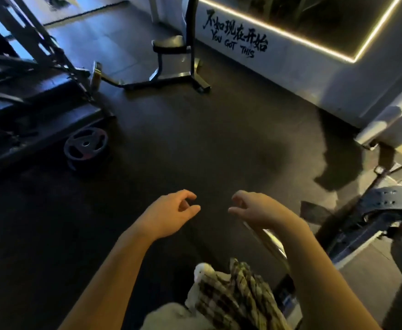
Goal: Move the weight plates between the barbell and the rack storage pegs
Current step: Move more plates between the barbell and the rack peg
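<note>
Leaning against the machine base, a dark holed weight plate (85, 144); both hands' grip loosely curled, empty

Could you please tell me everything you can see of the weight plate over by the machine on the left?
The weight plate is a dark round disc with a small centre hole, grip cut-outs through its face and a reddish mark low on it. It looks rubber-coated or painted metal, though the dim light makes that unsure. It stands on edge on the dark floor, tilted back against the low base of the machine. Neither hand touches it.
</note>
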Tool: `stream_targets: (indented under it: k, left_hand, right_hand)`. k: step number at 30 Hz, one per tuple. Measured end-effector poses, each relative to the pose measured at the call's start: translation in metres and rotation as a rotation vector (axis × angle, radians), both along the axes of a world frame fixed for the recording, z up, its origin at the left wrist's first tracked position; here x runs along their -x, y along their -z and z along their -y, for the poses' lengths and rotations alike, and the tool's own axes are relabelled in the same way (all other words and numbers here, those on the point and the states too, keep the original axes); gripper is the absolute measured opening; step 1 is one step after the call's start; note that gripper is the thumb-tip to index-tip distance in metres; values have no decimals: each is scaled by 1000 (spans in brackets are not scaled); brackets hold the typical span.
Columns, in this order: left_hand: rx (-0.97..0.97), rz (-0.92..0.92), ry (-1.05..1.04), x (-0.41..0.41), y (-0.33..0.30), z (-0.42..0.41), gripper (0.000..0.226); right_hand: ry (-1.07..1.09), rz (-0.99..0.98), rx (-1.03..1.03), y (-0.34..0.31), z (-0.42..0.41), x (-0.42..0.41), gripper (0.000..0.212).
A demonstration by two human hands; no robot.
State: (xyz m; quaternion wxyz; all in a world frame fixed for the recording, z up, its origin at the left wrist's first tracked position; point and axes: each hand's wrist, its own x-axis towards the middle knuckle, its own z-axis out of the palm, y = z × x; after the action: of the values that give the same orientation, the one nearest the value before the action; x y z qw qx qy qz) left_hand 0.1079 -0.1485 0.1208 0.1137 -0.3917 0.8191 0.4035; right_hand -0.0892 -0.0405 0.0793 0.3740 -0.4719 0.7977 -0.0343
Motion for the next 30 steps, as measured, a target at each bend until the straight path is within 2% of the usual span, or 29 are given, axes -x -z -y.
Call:
stream_targets:
  k: [3,5,7,10,12,14,17,20,22,24,27,30]
  left_hand:
    - [378,36,201,53,-12,55,43]
    - [482,15,295,85,-15,83,43]
    - [390,32,431,127,-14,115,45]
    - [198,220,682,198,-5,163,53]
    - [159,301,842,245,3,192,56]
    - [167,304,995,294,5,223,57]
    - [184,162,1118,369,-6,260,56]
    - [168,-83,1158,423,-19,280,50]
    - [75,-209,1170,449,-23,286,48]
    - [26,-217,1246,483,-24,290,48]
    - [45,-124,1372,530,-18,290,49]
    - [9,-180,1356,581,-15,296,43]
  right_hand:
    - [36,-80,60,-16,54,39,42]
    - [68,-84,69,-22,78,56,44]
    - [147,-8,58,-20,96,77,45]
    - [308,62,10,-13,109,114,46]
    - [468,44,-18,-12,114,137,46]
    - [660,6,-29,-17,122,159,46]
    - [880,0,8,-31,138,190,47]
    - [950,59,-17,-43,151,220,47]
    - [981,69,-55,-52,158,237,46]
    - [1059,32,-54,-58,163,264,46]
    - [1101,7,-29,-61,170,309,46]
    - [1104,62,-10,-48,176,366,45]
